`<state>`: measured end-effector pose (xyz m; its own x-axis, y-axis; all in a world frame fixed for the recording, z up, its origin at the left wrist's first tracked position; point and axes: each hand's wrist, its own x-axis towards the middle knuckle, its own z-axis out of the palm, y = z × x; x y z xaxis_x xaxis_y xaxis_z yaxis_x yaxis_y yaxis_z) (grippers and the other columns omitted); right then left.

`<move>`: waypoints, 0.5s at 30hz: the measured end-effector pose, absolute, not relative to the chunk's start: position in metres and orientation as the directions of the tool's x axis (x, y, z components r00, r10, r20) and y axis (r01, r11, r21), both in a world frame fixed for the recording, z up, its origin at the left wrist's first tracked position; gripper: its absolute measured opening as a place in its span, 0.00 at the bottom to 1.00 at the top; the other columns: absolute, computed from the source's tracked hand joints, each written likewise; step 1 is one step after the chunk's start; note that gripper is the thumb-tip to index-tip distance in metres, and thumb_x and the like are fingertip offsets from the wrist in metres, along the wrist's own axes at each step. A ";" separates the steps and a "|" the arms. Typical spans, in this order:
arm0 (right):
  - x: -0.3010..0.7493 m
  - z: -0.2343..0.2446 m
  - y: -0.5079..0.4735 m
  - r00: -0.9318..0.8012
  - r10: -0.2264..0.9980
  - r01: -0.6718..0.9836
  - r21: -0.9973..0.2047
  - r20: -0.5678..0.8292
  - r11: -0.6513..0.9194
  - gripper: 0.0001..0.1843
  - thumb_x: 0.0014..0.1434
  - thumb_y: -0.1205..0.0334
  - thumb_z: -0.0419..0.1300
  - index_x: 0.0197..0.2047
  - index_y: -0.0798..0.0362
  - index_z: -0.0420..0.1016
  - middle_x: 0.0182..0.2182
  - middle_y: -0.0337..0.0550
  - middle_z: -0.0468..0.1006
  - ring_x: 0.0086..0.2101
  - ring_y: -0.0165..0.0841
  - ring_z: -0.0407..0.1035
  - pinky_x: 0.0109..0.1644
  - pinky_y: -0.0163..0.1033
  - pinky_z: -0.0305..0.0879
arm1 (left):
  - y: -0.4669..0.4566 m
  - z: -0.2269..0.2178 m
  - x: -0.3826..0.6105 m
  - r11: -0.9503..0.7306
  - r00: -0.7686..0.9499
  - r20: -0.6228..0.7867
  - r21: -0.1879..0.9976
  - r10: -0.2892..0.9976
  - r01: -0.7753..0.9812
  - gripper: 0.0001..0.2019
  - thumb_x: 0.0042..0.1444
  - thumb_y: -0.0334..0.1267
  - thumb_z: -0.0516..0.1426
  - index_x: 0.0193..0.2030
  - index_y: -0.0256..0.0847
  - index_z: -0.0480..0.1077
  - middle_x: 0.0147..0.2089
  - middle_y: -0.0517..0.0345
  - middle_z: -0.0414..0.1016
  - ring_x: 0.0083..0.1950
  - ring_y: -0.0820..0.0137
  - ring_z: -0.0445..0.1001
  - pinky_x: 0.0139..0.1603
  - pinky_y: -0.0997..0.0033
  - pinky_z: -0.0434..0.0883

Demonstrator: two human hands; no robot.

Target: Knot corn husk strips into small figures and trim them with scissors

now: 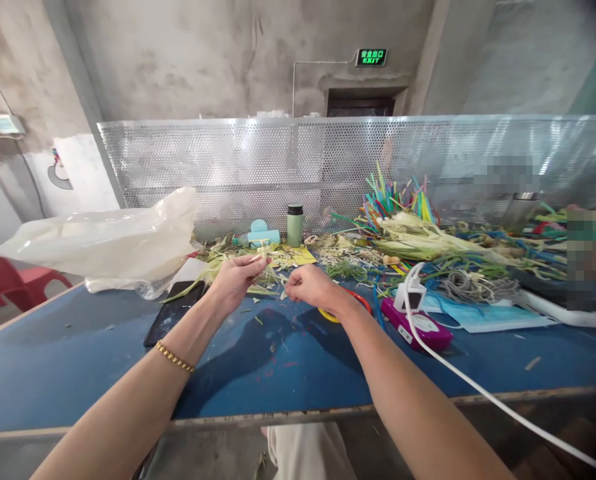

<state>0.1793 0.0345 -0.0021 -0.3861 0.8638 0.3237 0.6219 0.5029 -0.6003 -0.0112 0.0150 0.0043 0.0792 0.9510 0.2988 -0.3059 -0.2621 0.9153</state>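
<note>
**Pale husk strip held at the fingertips over a cluttered blue tabletop**

The thin, pale yellow husk strip (264, 251) is above the far middle of the blue tabletop (78, 363), at the left hand's (237, 281) fingertips. Behind it lie loose, pale green husk leaves (218, 265), a light-blue cylindrical container (264, 237) and an upright green bottle with a black lid (295, 230).

To the left, a black smartphone (171, 323) lies partly behind the left forearm, and a large, translucent cream plastic bag (113, 243) spreads farther off. To the right, the right forearm partly covers a yellow and red ring-shaped item (328, 316); past it sit a purple power strip (418, 327) with a white plug-in adapter (411, 295), and a blue face mask (498, 317). Far right, a pale husk bundle (423, 237) lies before bright, multicoloured thin sticks (391, 199). A perforated metal screen (218, 157) closes off the far side.

The left thumb and forefinger are nearly together, pinching the strip. The right hand (313, 288), just beside, is curled with its fingertips close; I cannot tell whether it holds anything.
</note>
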 end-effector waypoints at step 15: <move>0.168 -0.001 0.026 -0.337 0.897 0.248 -0.892 0.285 0.377 0.06 0.48 0.63 0.62 0.23 0.56 0.74 0.18 0.39 0.73 0.22 0.29 0.67 0.29 0.35 0.62 | 0.014 -0.006 -0.002 -0.206 0.143 0.244 0.950 0.959 -0.235 0.16 0.34 0.44 0.73 0.24 0.34 0.77 0.23 0.58 0.71 0.25 0.77 0.63 0.27 0.73 0.57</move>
